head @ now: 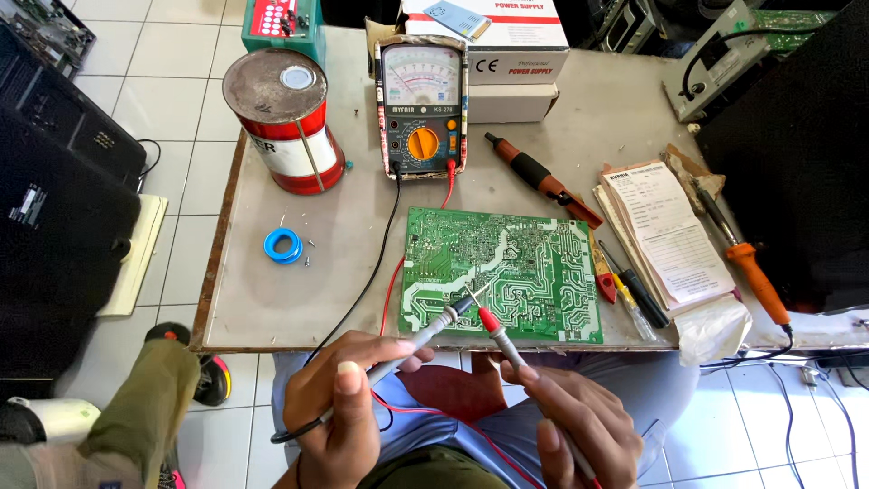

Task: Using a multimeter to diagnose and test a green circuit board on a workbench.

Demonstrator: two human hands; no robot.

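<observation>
A green circuit board (pixel 516 263) lies solder side up near the table's front edge. My left hand (pixel 339 407) grips a black test probe (pixel 434 326) whose tip rests on the board's lower middle. A red test probe (pixel 496 330) is pinched in my right hand (pixel 579 426), its tip touching the board just right of the black one. Black and red leads run back to an analogue multimeter (pixel 422 107) standing upright behind the board.
A red and white tin can (pixel 286 122) stands at the back left, a blue roll of wire (pixel 282 244) in front of it. Two soldering irons (pixel 543 179) (pixel 747 267), screwdrivers (pixel 634 294), a paper pad (pixel 665 231) and white boxes (pixel 507 59) fill the right and back.
</observation>
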